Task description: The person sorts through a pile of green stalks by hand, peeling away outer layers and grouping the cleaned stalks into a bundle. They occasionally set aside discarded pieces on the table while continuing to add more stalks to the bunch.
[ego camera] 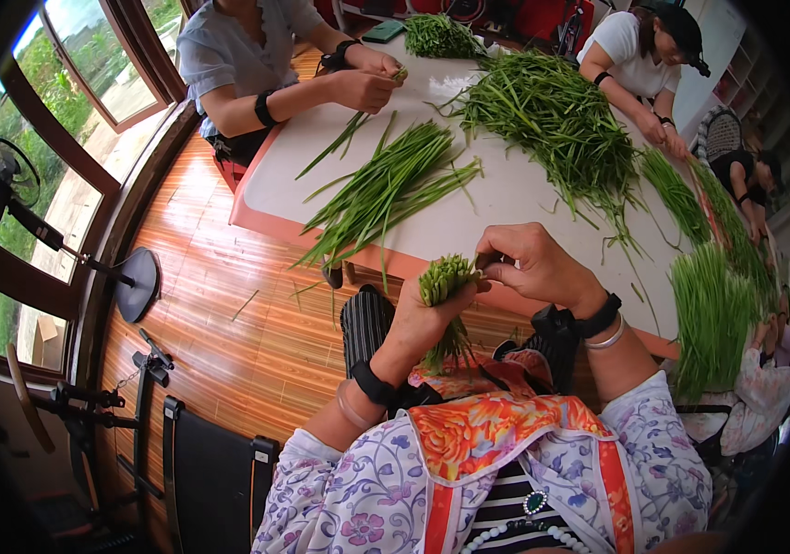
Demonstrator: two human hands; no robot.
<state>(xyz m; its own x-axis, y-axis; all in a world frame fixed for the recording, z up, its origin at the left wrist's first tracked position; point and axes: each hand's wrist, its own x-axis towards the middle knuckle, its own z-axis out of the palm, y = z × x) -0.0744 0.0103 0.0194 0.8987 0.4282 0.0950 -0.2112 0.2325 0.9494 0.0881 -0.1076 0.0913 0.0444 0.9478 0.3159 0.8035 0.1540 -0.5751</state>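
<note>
My left hand is wrapped around a bundle of green chives, cut stem ends up and leafy ends hanging below over my lap. At the right edge of that bundle, the thumb and forefinger of my right hand pinch a pale stem end; the fingers partly hide it. Just beyond my hands, a loose spread of chives lies along the near edge of the white-topped table, some leaves hanging over the side.
A big chive heap covers the table's far middle, with a smaller pile behind. Chive bundles line the right side. People work around the table. A pedestal fan and a black chair stand at left.
</note>
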